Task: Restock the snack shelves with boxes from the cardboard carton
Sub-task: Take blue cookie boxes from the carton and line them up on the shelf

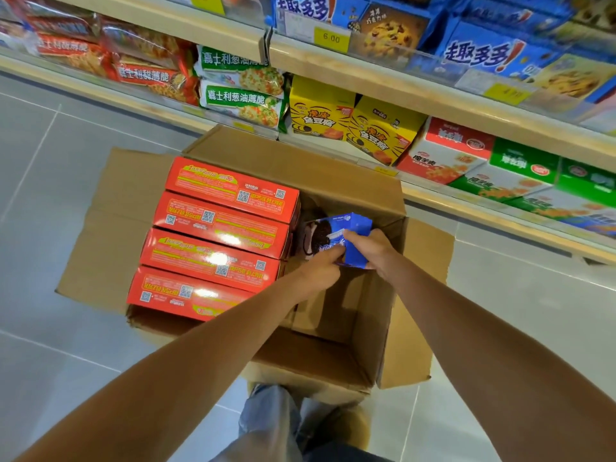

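Note:
An open cardboard carton [336, 176] stands on the floor in front of the shelves. Several red boxes [220, 238] lie stacked side by side in its left half. Over its right half, a blue cookie box [353, 225] with a dark sandwich cookie printed on it is held by both hands. My left hand [321, 266] grips its lower left edge. My right hand [370, 246] grips its right side from above. The carton's floor under the blue box is bare cardboard.
The snack shelves [383, 83] run along the top: red and green cracker packs at left, yellow boxes [350, 123] in the middle, red, white and green boxes at right, blue cookie boxes [483, 38] above. Grey tiled floor [50, 181] surrounds the carton. My legs stand behind it.

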Action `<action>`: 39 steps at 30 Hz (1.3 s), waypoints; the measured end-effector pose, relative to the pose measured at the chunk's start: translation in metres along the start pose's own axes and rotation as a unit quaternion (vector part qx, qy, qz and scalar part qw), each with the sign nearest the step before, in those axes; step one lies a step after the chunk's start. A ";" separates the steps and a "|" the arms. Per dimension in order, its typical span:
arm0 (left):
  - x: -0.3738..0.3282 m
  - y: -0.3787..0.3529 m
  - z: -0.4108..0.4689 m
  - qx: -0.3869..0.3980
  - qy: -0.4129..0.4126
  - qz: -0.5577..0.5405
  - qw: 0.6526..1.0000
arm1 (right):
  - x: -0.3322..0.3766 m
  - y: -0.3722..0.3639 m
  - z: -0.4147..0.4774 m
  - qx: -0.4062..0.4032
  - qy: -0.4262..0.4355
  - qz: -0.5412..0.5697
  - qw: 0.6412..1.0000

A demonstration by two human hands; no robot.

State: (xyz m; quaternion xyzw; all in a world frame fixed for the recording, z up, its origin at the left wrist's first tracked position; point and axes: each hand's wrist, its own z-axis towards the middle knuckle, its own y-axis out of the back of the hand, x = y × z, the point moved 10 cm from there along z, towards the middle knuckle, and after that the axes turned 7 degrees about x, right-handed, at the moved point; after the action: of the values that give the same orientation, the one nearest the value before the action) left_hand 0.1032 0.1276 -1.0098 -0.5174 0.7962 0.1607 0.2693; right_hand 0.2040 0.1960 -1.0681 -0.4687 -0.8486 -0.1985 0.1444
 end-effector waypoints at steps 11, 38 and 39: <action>-0.105 0.004 -0.107 -0.093 -0.066 -0.012 0.993 | 0.063 0.050 -0.142 0.041 0.064 -0.118 0.990; -0.632 0.059 -0.610 -0.192 -0.354 0.408 0.819 | 0.455 0.247 -0.766 -0.057 0.390 -0.209 0.895; -0.650 0.061 -0.634 -0.201 -0.373 0.386 0.820 | 0.462 0.259 -0.789 -0.083 0.399 -0.211 0.888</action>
State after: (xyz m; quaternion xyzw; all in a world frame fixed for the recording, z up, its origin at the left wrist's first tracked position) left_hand 0.0884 0.2931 -0.1148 -0.1112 0.7193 0.5884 0.3521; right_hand 0.2318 0.2893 -0.1226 -0.1702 -0.7786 -0.4640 0.3866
